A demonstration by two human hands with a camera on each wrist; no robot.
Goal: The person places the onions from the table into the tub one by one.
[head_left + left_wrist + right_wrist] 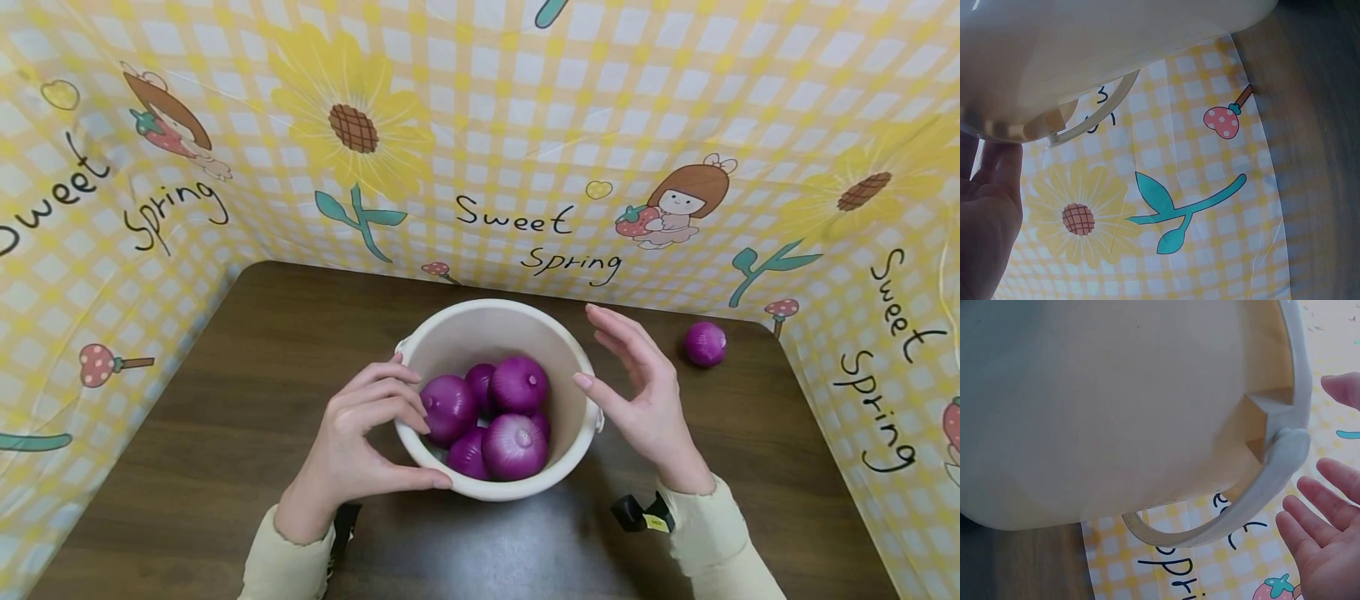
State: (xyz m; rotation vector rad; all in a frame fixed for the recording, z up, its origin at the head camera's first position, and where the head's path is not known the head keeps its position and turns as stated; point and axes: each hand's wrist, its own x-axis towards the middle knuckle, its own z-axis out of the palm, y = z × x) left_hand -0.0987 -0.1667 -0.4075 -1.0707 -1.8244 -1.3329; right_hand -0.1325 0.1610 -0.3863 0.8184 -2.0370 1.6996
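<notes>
A white bucket [495, 492] stands on the table with several purple onions [515, 447] inside. My left hand [360, 433] holds its left rim, fingers reaching over the edge beside an onion and thumb lying along the front rim. From the left wrist, fingers show at the bucket's edge [1104, 44]. On the other side my right hand [648, 400] is spread, its thumb tip near the right rim and its fingers apart. The right wrist view shows that hand [1329, 544] beside the bucket's pivoted handle [1235, 519], holding nothing.
One more purple onion [705, 344] lies at the back right corner of the dark wooden table [300, 333]. Yellow checked cloth [495, 150] with printed flowers and figures walls off the back and both sides.
</notes>
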